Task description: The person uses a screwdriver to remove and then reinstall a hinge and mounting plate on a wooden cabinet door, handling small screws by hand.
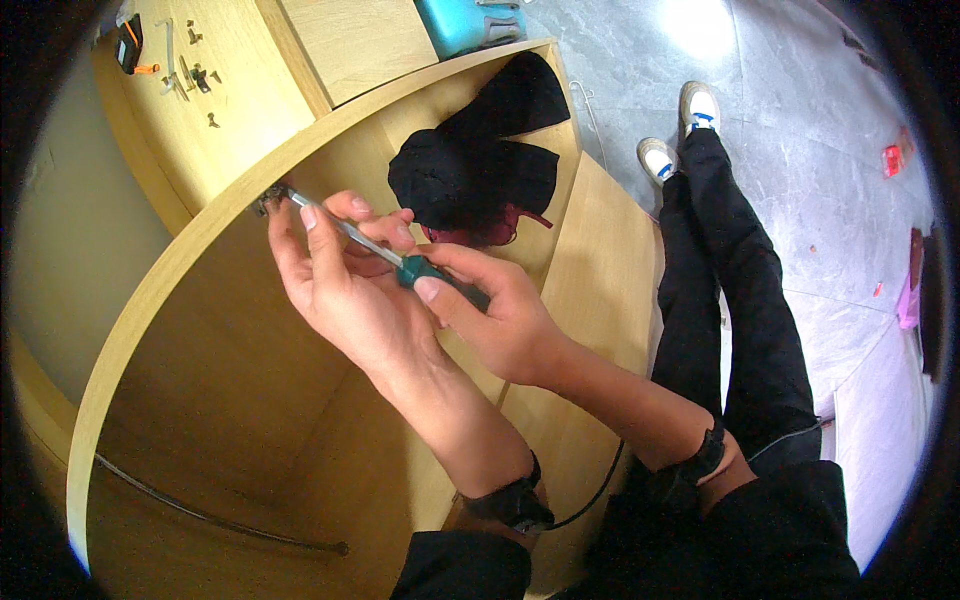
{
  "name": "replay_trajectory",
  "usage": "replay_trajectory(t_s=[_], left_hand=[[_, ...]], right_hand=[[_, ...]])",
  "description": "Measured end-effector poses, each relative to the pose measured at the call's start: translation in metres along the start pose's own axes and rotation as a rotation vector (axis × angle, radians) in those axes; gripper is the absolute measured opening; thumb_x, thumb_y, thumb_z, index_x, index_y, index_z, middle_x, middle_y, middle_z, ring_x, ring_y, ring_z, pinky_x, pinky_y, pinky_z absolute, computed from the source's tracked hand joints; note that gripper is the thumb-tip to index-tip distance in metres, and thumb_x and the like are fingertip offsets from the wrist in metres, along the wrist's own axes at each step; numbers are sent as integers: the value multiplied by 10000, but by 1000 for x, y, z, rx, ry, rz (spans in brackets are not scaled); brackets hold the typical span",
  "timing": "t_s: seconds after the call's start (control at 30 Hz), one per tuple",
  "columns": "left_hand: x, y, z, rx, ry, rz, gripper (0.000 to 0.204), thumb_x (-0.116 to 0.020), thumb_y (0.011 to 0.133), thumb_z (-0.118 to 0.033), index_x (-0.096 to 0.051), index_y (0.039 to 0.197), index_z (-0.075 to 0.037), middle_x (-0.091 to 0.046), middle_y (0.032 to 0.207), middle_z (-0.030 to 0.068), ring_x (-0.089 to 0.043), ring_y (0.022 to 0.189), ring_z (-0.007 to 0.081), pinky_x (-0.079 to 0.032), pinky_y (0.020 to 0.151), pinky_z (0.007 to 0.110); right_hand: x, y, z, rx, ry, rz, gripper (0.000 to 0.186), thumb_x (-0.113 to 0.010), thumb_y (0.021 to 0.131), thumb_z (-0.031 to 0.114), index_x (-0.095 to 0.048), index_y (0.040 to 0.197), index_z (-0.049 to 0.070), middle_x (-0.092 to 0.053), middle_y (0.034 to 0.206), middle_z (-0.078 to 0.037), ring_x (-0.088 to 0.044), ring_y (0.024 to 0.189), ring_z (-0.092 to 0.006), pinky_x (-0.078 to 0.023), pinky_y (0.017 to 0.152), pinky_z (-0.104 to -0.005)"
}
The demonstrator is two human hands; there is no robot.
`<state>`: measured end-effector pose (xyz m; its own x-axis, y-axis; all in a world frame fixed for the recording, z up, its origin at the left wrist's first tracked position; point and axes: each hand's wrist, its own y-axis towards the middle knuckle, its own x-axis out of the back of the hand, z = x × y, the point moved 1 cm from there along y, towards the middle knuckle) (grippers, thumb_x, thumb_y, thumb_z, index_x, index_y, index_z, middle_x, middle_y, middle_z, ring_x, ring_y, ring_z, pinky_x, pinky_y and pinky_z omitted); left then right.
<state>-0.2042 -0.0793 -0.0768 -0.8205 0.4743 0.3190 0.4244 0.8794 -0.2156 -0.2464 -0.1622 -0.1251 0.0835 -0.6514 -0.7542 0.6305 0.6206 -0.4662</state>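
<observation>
My right hand grips the green handle of a screwdriver. Its metal shaft runs up-left to a small metal fitting on the inner side of the wooden cabinet edge. My left hand is curled under the shaft, thumb against it and fingertips up by the fitting. The exact point where the tip meets the fitting is too small to make out.
Black clothing and a maroon item lie inside the cabinet. Small hardware and an orange-and-black tool rest on a wooden surface. A teal suitcase stands behind. My legs stretch across grey tiles.
</observation>
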Motion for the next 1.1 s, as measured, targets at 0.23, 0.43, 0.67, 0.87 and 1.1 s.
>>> replay_trajectory(t_s=[0.23, 0.43, 0.67, 0.87, 1.1], left_hand=[[-2, 5, 0, -8, 46, -9, 342, -461, 946, -137, -341, 1248, -33, -554, 743, 119, -509, 456, 163, -507, 532, 332], [3, 4, 4, -9, 18, -14, 332, -460, 947, -140, -341, 1243, -47, -554, 732, 120, -503, 444, 162, -502, 516, 327], [-2, 4, 1, -5, 14, -1, 331, -465, 945, -140, -339, 1237, -46, -547, 720, 113, -497, 437, 167, -498, 514, 325], [-6, 4, 2, 0, 23, 1, 358, -468, 944, -140, -323, 1258, -47, -542, 718, 115, -491, 433, 170, -491, 512, 329], [0, 5, 6, -25, 1, -13, 360, -470, 942, -139, -334, 1262, -45, -546, 724, 122, -489, 433, 173, -487, 506, 321]], right_hand=[[1, 3, 6, -68, -49, -3, 255, -534, 900, 184, -571, 1025, -35, -575, 728, -108, -493, 652, -100, -417, 585, -275], [1, 0, -2, -73, -12, -14, 259, -540, 897, 184, -574, 1031, -34, -576, 726, -94, -487, 653, -86, -415, 583, -265], [0, 0, 3, -108, 15, -38, 276, -551, 896, 189, -573, 1049, -40, -589, 756, -72, -485, 679, -68, -424, 602, -252], [0, 1, 1, -59, 58, -78, 259, -548, 897, 184, -577, 1038, -32, -576, 729, -58, -474, 662, -68, -409, 579, -254], [2, 3, -1, -92, 15, -15, 258, -552, 890, 180, -579, 1035, -32, -569, 723, -66, -470, 657, -66, -401, 568, -247]])
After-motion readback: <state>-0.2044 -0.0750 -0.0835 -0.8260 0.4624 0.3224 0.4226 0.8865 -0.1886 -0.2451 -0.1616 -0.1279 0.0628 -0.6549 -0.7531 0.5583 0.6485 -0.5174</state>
